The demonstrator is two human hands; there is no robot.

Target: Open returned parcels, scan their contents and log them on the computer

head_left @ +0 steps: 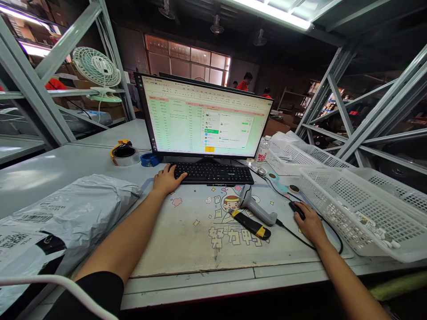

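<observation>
One left hand (166, 180): fingers spread on the left end of a black keyboard (213, 172), grasping nothing.

One right hand (309, 222): palm down, fingers curled over a black mouse (299, 210), loosely grasping it.

Keyboard: lying along the far edge of a printed desk mat (176, 249), below a lit monitor (180, 129). Mouse: on the mat, near its right edge.

One grey corded scanner (260, 210): right of the mat's centre, head toward the keyboard. One black-and-yellow knife (250, 224): just beside the scanner, on its near side.

One tape dispenser (126, 155) and one blue roll (150, 160): on the grey counter (90, 149), beyond the mat's far left corner.

One wrapped parcel (100, 195): beside the mat's left edge.

Several white perforated baskets (333, 189): along the counter's right side.
</observation>
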